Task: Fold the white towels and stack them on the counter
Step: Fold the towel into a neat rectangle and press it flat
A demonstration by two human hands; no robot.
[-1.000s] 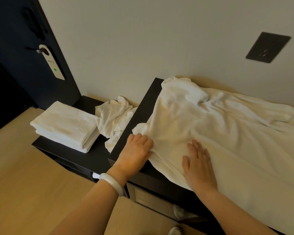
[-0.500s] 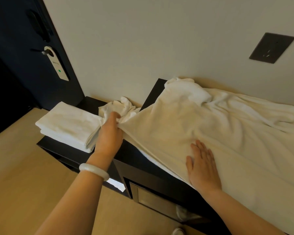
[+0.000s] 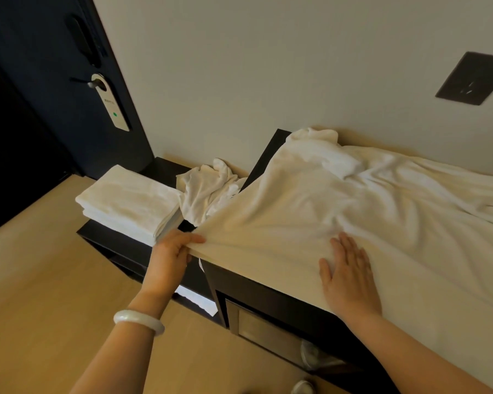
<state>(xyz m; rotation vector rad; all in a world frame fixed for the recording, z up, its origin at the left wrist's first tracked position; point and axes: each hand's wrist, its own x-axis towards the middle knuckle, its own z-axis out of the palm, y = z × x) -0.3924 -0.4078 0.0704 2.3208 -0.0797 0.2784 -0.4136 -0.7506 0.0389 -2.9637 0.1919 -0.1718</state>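
White towel (image 3: 353, 211) spread across the dark counter (image 3: 265, 155), one corner drawn out to the left.

The left grip (image 3: 172, 251), with a pale bracelet (image 3: 138, 321) on its wrist, grasps the towel's near-left corner between thumb and fingers at the counter's end, and the cloth runs taut from there. The right grip (image 3: 349, 275) is released and lies flat with straight fingers, pressing the towel down near the front edge. The towel is rumpled toward the wall and hangs over the front edge on the right. On the lower counter (image 3: 165, 169) to the left sit a stack of folded towels (image 3: 131, 203) and, just beside it, a crumpled towel (image 3: 208, 191). A door hanger (image 3: 111, 105) hangs from the dark door's handle.
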